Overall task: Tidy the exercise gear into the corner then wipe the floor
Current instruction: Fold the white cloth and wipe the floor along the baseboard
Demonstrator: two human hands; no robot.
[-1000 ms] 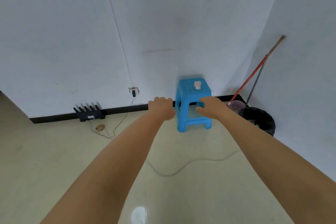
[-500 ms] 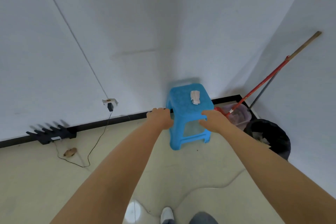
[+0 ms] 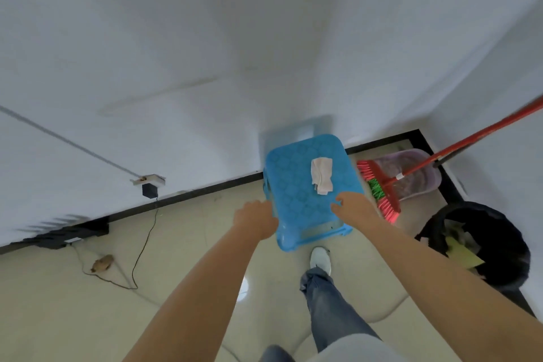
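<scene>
Blue stool [image 3: 302, 185] — no readable writing.

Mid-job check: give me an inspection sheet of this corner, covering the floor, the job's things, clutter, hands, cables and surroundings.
Surface: glossy pale tiled floor, black skirting along the walls.
Job's things: blue plastic stool by the wall; folded white cloth lying on its seat.
Clutter: small brown scrap on the floor; black bin with rubbish inside.
Hands: left hand at the stool's left edge, right hand at its front edge; grip unclear.
Cables: thin black cable running from the wall plug across the floor.
Surroundings: red-handled broom and pale basin in the corner; black rack against the wall.
</scene>
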